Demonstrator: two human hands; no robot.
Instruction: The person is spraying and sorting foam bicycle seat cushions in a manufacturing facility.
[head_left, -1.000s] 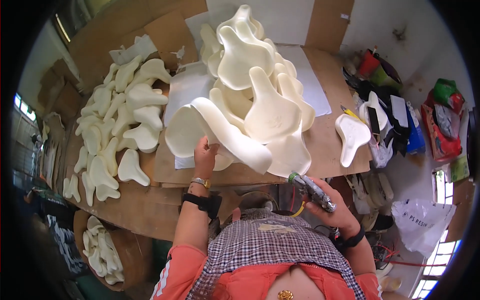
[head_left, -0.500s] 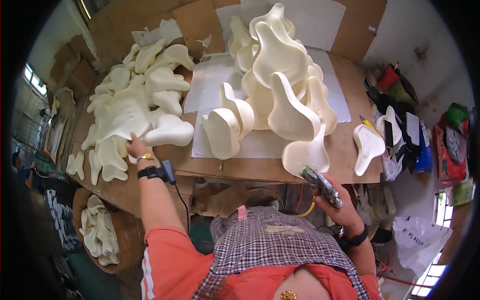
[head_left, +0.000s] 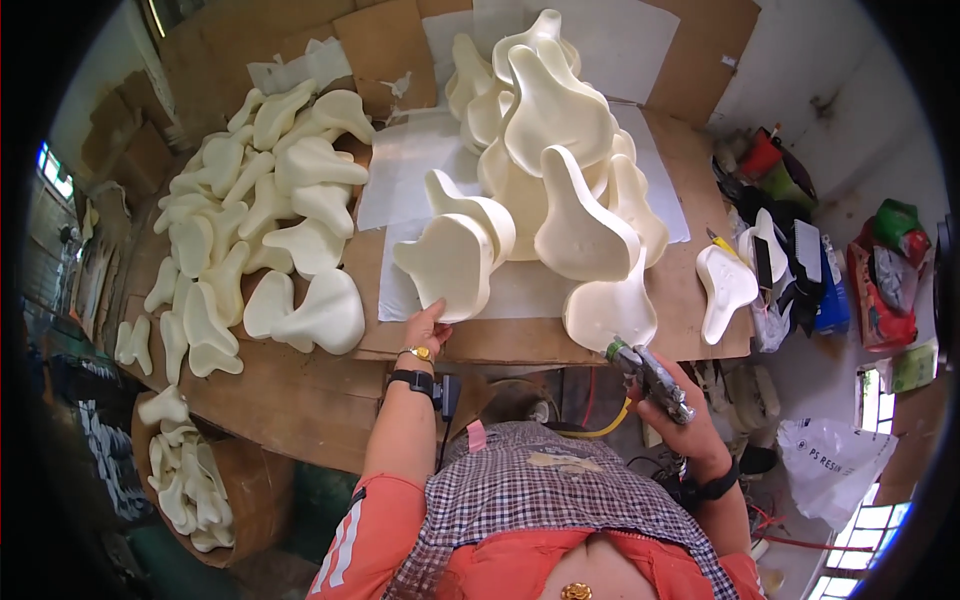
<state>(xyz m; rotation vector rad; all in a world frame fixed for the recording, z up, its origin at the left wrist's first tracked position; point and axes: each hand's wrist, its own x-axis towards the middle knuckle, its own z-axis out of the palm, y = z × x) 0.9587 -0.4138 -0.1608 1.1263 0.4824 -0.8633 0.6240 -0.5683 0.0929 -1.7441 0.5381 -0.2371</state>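
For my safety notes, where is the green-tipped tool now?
In the head view, right of centre, the tool is in the right hand, its tip near a cream seat.

Right side's kinda cluttered: yellow utility knife [head_left: 719,240], a red container [head_left: 760,152] near the wall, then a crumpled red plastic bag [head_left: 882,322] with a white plastic sack [head_left: 830,475] lower down. Brown cardboard sheet [head_left: 385,50] stands at the back, gridded window [head_left: 868,548] bottom right.

Saddle-shaped pads [head_left: 320,165] are lying heaped on the left of the table [head_left: 300,405]; a stack [head_left: 555,125] is rising from paper sheets [head_left: 410,165] mid-table, a single pad [head_left: 727,285] is resting farther right, and others are lying in a bin [head_left: 262,500] below left.
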